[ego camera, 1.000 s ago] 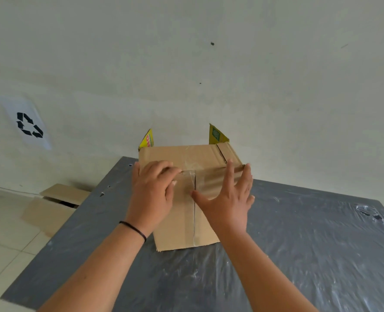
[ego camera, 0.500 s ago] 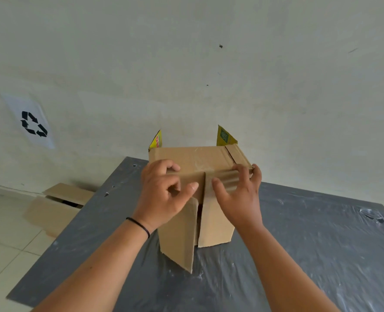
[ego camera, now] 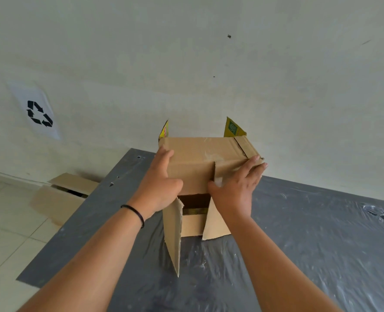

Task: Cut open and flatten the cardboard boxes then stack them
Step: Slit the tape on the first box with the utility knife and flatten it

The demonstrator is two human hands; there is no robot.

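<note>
box [ego camera: 200, 158] brown, yellow flaps | table [ego camera: 310, 233] grey | sign [ego camera: 35, 109] white w/ blk arrows

Soft, even daylight fills the scene, bright enough that nothing is lost in darkness. The pale wall [ego camera: 231, 64] looks flat and slightly greenish. Faint whitish glare streaks the crinkled plastic sheet [ego camera: 321, 233] on the dark table. Shadows are weak: a soft one lies behind the box on the floor [ego camera: 60, 199], and the open mouth of the box on the table [ego camera: 204, 158] is dark inside. Straight lines bow towards the edges from the wide lens. Focus is fairly sharp, with mild softness overall.
</note>
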